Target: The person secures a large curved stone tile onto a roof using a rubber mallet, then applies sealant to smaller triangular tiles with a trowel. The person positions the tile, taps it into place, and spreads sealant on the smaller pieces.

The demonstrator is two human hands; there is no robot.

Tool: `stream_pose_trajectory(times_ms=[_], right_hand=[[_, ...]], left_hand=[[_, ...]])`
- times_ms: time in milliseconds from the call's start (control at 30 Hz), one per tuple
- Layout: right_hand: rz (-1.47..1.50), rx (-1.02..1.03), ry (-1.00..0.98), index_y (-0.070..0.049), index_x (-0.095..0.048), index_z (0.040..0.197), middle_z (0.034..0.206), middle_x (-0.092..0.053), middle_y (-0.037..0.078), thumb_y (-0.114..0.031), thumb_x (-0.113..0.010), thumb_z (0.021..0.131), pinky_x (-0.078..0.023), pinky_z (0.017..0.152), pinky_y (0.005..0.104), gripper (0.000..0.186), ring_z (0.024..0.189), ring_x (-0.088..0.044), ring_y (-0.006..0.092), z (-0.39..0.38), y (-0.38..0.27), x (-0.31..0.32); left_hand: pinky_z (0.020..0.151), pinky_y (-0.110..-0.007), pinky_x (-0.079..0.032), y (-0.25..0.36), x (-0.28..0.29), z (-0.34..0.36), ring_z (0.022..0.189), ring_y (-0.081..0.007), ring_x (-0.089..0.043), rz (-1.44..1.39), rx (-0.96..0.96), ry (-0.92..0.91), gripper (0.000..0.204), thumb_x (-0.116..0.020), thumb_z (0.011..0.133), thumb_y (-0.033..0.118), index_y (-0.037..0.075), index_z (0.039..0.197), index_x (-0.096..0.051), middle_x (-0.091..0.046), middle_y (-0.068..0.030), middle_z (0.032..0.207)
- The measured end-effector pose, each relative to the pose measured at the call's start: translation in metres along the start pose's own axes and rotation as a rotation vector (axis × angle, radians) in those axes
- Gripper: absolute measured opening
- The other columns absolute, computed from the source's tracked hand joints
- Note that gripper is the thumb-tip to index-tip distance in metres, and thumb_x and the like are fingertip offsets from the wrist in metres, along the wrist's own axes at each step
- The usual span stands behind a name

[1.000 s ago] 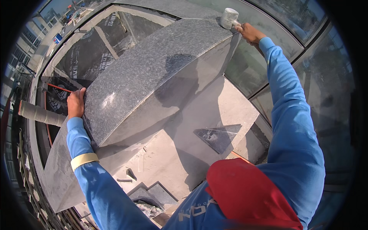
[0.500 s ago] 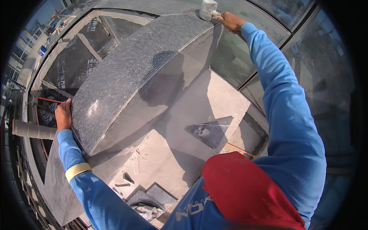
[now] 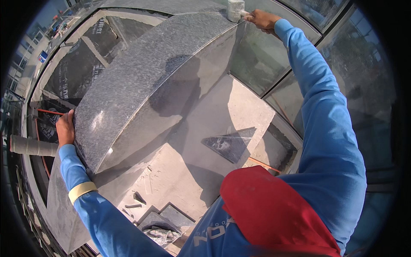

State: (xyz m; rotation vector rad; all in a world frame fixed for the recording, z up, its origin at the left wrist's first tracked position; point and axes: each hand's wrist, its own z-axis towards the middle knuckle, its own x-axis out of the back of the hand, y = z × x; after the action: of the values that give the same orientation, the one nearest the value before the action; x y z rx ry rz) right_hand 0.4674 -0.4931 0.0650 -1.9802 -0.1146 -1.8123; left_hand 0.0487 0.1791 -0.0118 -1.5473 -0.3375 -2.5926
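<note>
A large grey stone slab (image 3: pixel 128 81) with a curved near edge lies across the upper middle. My left hand (image 3: pixel 65 128) is closed around its left end, fingers together along the edge. At the far right corner of the slab, my right hand (image 3: pixel 262 21) is closed on the short handle of a mallet (image 3: pixel 235 11) with a dusty white head. The mallet head is at the slab's top surface; I cannot tell whether it touches. Below the slab's curved edge, a pale vertical face stands in partial shadow.
Glass panels (image 3: pixel 261 60) rise at the right. Beyond the slab, an open frame holds black sheeting (image 3: pixel 72 73). A wrapped pipe (image 3: pixel 34 145) sticks out at left. On the lower ledge are a triangular dark stone piece (image 3: pixel 229 144), offcuts, square tiles (image 3: pixel 176 215) and a checked cloth (image 3: pixel 162 236).
The whole view has shifted slightly, so the slab and ledge sit a little further left. Both hands keep their places on the slab's end and the mallet handle.
</note>
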Motion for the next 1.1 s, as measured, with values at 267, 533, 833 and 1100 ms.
stream_pose_trajectory(times_ms=[267,533,833,1100], right_hand=[[0.015,0.04,0.062,0.004,-0.056,0.107,0.057,-0.036,0.001,-0.049,-0.048,0.108,-0.033,0.038,0.0354,0.053,0.041,-0.038,0.0147,0.003,-0.005,0.003],[0.057,0.022,0.033,0.004,-0.055,0.103,0.057,-0.036,0.002,-0.048,-0.048,0.108,-0.032,0.038,0.0356,0.053,0.041,-0.037,0.0149,-0.004,-0.015,-0.005],[0.115,-0.095,-0.028,0.004,-0.058,0.115,0.064,-0.045,0.004,-0.047,-0.049,0.108,-0.035,0.038,0.0362,0.053,0.043,-0.041,0.0155,-0.013,-0.026,-0.003],[0.135,-0.156,-0.059,-0.006,-0.05,0.096,0.059,-0.035,-0.002,-0.048,-0.05,0.107,-0.026,0.037,0.0336,0.043,0.042,-0.035,0.0105,-0.009,-0.025,0.009]], left_hand=[[0.07,-0.05,-0.045,0.003,0.0,0.0,0.084,-0.0515,-0.057,-0.018,0.036,0.001,0.04,-0.057,0.105,0.027,-0.008,0.086,-0.062,-0.06,-0.0316,0.085],[0.07,-0.051,-0.045,0.004,0.002,-0.001,0.086,-0.051,-0.058,0.007,0.024,-0.005,0.04,-0.057,0.105,0.027,-0.008,0.087,-0.062,-0.06,-0.0314,0.087],[0.077,-0.053,-0.048,0.002,0.0,-0.001,0.091,-0.0495,-0.062,0.033,0.046,0.009,0.046,-0.057,0.103,0.037,-0.005,0.087,-0.068,-0.065,-0.0294,0.089],[0.088,-0.054,-0.051,0.012,0.006,0.001,0.098,-0.0472,-0.065,0.154,0.135,-0.101,0.048,-0.053,0.104,0.042,0.0,0.094,-0.074,-0.07,-0.0266,0.098]])
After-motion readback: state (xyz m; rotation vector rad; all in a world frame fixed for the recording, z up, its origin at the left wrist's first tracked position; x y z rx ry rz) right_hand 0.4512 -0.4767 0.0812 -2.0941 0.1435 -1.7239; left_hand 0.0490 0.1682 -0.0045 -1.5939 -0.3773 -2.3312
